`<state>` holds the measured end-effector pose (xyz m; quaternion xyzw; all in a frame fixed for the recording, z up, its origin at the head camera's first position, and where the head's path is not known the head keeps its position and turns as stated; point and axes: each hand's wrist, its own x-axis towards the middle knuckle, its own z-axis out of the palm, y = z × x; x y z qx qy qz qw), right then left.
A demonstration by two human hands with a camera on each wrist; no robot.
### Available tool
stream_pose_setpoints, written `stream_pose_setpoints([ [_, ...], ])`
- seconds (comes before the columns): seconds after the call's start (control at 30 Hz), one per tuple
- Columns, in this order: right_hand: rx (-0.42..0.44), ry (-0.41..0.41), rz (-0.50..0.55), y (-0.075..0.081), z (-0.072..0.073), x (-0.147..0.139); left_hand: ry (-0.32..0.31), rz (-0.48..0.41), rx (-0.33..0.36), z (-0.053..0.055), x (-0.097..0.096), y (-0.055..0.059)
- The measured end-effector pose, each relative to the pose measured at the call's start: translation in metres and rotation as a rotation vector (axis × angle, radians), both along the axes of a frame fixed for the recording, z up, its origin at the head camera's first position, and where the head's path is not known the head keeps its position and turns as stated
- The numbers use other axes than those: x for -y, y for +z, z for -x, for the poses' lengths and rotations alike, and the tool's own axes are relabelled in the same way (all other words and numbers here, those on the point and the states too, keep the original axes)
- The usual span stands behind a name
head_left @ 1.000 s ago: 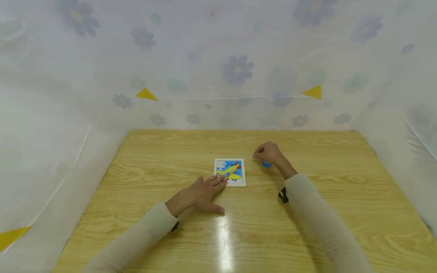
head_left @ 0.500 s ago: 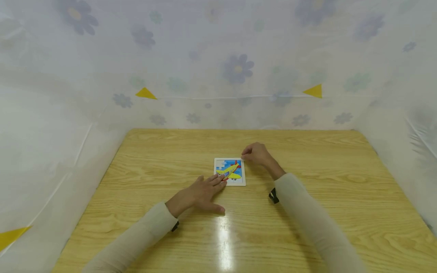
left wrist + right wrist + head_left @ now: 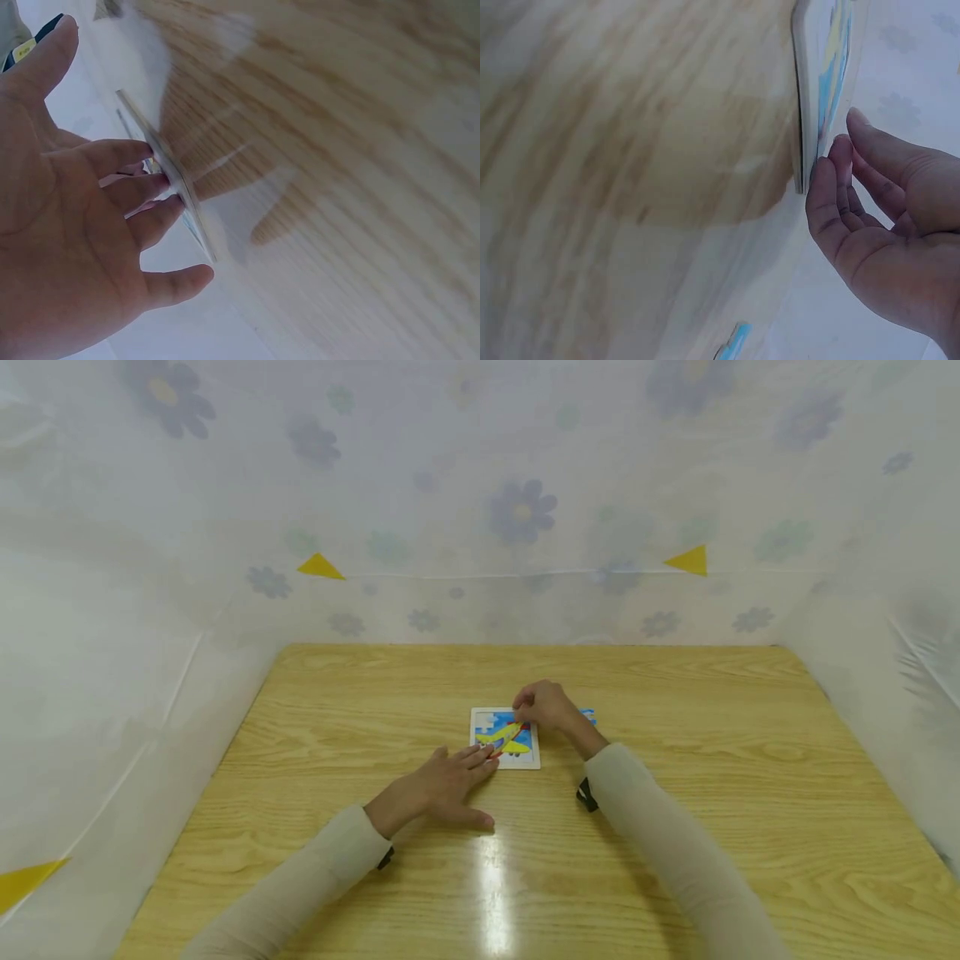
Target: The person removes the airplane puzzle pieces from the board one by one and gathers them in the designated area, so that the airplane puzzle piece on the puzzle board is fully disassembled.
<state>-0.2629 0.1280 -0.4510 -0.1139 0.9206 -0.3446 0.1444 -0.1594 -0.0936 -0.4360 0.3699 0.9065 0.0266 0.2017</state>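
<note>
A small square jigsaw puzzle [image 3: 534, 756] in a white frame lies mid-table, showing a yellow and red airplane on blue. White shows in a gap at its upper left. My left hand [image 3: 452, 787] rests with spread fingers on its lower left part; in the left wrist view those fingertips [image 3: 161, 180] lie over the frame's edge [image 3: 196, 217]. My right hand [image 3: 546, 705] is at the upper right corner, fingers loosely bent. In the right wrist view its fingertips [image 3: 823, 166] are right at the puzzle's edge [image 3: 802, 127], the thumb stands apart, and no piece shows between them.
Blue puzzle pieces [image 3: 588, 717] lie on the wooden table [image 3: 675, 710] right of the puzzle, partly behind my right wrist. White flowered sheeting [image 3: 420, 527] hangs at the back and along both sides, with yellow triangles [image 3: 321, 567] on it.
My right hand has moved left from beside the blue pieces to the puzzle's upper right corner, leaving blue pieces in view behind the wrist. My left hand has stayed in place.
</note>
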Motion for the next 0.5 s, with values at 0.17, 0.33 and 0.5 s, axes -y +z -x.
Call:
stream_pose_setpoints([
  [0.17,0.033,-0.018,0.017,0.0,-0.001,0.006,0.01,0.005,0.016,0.0,-0.001,0.004],
  [0.33,0.046,-0.02,-0.007,-0.001,-0.001,0.01,0.015,0.007,0.03,0.0,0.0,0.007],
  [0.5,0.037,-0.02,-0.029,-0.003,-0.001,0.012,0.016,0.001,0.033,0.001,0.001,0.006],
])
